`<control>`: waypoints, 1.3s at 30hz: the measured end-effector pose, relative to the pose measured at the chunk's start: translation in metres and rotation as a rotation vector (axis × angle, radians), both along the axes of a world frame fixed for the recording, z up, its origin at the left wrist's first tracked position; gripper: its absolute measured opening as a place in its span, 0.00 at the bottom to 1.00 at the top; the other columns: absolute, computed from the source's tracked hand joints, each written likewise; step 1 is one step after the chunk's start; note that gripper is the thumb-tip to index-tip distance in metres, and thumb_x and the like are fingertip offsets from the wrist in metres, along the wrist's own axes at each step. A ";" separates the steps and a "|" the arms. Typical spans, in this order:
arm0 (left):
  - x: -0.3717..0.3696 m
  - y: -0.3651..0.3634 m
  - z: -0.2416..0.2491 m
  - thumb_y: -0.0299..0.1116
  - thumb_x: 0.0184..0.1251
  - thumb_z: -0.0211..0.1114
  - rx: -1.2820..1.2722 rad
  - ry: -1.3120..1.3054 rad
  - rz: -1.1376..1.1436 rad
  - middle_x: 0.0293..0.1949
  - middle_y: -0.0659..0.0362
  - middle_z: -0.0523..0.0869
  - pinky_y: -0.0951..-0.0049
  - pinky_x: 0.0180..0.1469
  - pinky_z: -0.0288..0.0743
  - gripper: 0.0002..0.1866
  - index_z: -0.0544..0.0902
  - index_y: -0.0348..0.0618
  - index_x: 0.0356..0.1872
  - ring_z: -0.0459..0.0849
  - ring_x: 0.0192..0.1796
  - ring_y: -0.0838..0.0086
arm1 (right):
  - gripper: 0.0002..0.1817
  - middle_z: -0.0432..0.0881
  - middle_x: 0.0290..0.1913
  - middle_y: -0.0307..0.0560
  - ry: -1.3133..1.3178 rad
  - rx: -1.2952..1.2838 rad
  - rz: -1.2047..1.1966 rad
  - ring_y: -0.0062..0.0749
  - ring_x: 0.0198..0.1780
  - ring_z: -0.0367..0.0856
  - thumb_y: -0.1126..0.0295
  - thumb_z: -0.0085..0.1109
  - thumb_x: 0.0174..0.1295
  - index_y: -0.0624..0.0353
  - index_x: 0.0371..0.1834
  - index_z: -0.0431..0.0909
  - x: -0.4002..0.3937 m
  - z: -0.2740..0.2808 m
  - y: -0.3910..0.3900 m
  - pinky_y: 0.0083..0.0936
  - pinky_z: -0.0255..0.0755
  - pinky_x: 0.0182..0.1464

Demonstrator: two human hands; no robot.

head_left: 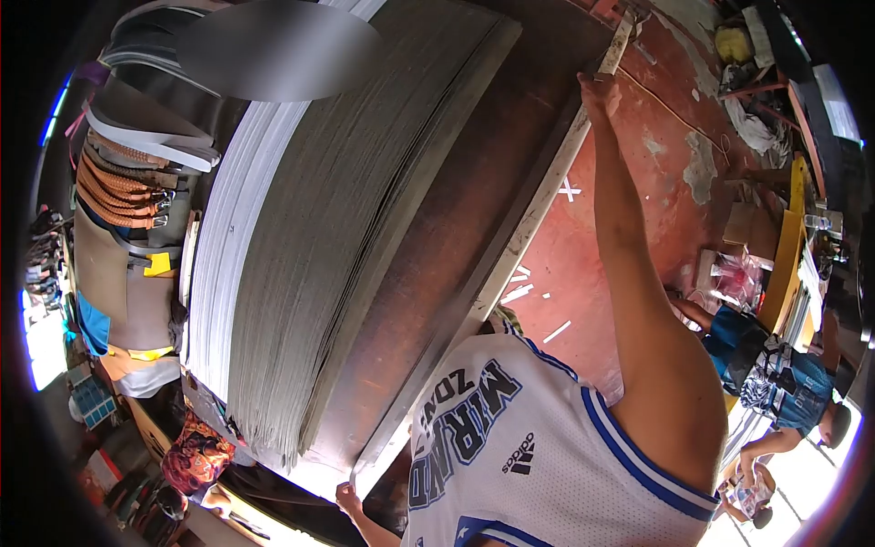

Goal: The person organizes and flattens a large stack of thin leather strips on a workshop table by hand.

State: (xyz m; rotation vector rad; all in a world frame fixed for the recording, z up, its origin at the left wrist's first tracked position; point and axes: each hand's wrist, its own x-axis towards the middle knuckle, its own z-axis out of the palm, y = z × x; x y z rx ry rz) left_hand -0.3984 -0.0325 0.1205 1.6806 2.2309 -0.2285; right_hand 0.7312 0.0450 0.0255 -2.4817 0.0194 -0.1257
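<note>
A long narrow grey strip (387, 430) runs along the near side of the brown table (437, 219), beside its pale edge. At the far right end of that edge, my right hand (598, 91) is closed, with its arm stretched out; the strip seems to reach it. My left hand (347, 498) pinches the strip's near left end at the table corner. A tall stack of long grey strips (337, 210) lies on the table in front of me, with white strips (241, 219) behind it.
Brown braided belts (123, 196) hang beyond the stack. White scraps (519, 292) lie on the red floor (583, 264) by the table. One person in blue (793, 383) is at the right, another (752, 488) lower down. A yellow-edged bench (788, 264) stands behind me.
</note>
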 end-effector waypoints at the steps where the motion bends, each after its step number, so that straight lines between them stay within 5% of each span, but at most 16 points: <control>1: -0.001 0.001 -0.001 0.24 0.55 0.69 -0.003 0.038 -0.034 0.33 0.53 0.89 0.60 0.41 0.82 0.10 0.86 0.43 0.39 0.89 0.37 0.61 | 0.30 0.88 0.51 0.57 0.002 0.002 -0.005 0.47 0.55 0.88 0.49 0.77 0.51 0.54 0.53 0.86 -0.004 0.005 0.004 0.41 0.82 0.55; 7: 0.026 0.008 -0.018 0.29 0.50 0.80 -0.060 0.201 -0.156 0.51 0.50 0.84 0.52 0.59 0.76 0.26 0.81 0.44 0.52 0.82 0.56 0.51 | 0.24 0.88 0.50 0.58 -0.027 -0.009 -0.006 0.54 0.52 0.88 0.55 0.74 0.48 0.55 0.48 0.88 -0.008 0.007 0.011 0.45 0.82 0.55; 11: 0.045 0.008 -0.021 0.30 0.51 0.79 -0.031 0.129 -0.188 0.51 0.49 0.83 0.47 0.58 0.75 0.27 0.79 0.46 0.53 0.79 0.58 0.48 | 0.16 0.89 0.44 0.58 0.008 -0.049 -0.011 0.55 0.50 0.88 0.57 0.73 0.48 0.54 0.37 0.89 -0.005 0.012 0.011 0.46 0.82 0.52; 14: 0.055 0.006 -0.023 0.33 0.55 0.77 0.063 0.024 -0.413 0.49 0.47 0.82 0.47 0.55 0.74 0.23 0.79 0.44 0.51 0.80 0.54 0.46 | 0.14 0.89 0.41 0.58 0.050 -0.059 -0.033 0.54 0.48 0.88 0.57 0.73 0.48 0.54 0.32 0.89 -0.005 0.016 0.011 0.46 0.83 0.50; 15: 0.066 0.005 -0.023 0.57 0.60 0.58 0.106 -0.010 -0.428 0.45 0.46 0.81 0.47 0.53 0.74 0.29 0.79 0.40 0.48 0.79 0.51 0.47 | 0.14 0.89 0.40 0.58 0.053 -0.042 -0.065 0.54 0.48 0.88 0.57 0.73 0.48 0.55 0.30 0.88 -0.005 0.016 0.011 0.46 0.83 0.49; 16: 0.074 0.005 -0.021 0.81 0.65 0.40 0.149 -0.044 -0.444 0.41 0.46 0.80 0.48 0.52 0.73 0.48 0.79 0.37 0.45 0.78 0.48 0.48 | 0.14 0.89 0.40 0.58 0.055 -0.043 -0.064 0.54 0.48 0.88 0.57 0.73 0.48 0.55 0.30 0.88 -0.005 0.015 0.011 0.46 0.83 0.49; 17: 0.070 0.004 -0.019 0.41 0.64 0.71 0.095 -0.074 -0.417 0.46 0.45 0.81 0.46 0.53 0.73 0.18 0.79 0.40 0.48 0.79 0.53 0.46 | 0.14 0.89 0.41 0.57 0.042 -0.045 -0.064 0.54 0.48 0.88 0.57 0.73 0.48 0.54 0.32 0.89 -0.003 0.013 0.011 0.46 0.83 0.50; 24: 0.073 0.004 -0.022 0.37 0.64 0.67 0.145 -0.085 -0.523 0.44 0.45 0.80 0.45 0.54 0.73 0.14 0.78 0.40 0.45 0.77 0.51 0.47 | 0.16 0.89 0.46 0.54 0.032 -0.051 -0.066 0.52 0.51 0.88 0.58 0.72 0.49 0.51 0.41 0.90 0.004 0.007 0.012 0.45 0.83 0.53; 33: 0.075 0.004 -0.021 0.34 0.63 0.66 0.163 -0.117 -0.514 0.42 0.45 0.81 0.46 0.53 0.74 0.12 0.79 0.39 0.42 0.78 0.49 0.47 | 0.12 0.89 0.38 0.57 -0.042 -0.051 -0.025 0.56 0.45 0.88 0.58 0.70 0.47 0.53 0.28 0.89 0.004 0.004 0.011 0.48 0.82 0.49; 39: 0.076 0.004 -0.019 0.38 0.66 0.65 0.168 -0.116 -0.518 0.42 0.45 0.82 0.46 0.53 0.73 0.14 0.79 0.38 0.43 0.78 0.49 0.47 | 0.15 0.88 0.43 0.58 -0.073 -0.049 -0.017 0.57 0.48 0.87 0.57 0.69 0.48 0.53 0.35 0.89 0.007 -0.001 0.011 0.49 0.82 0.51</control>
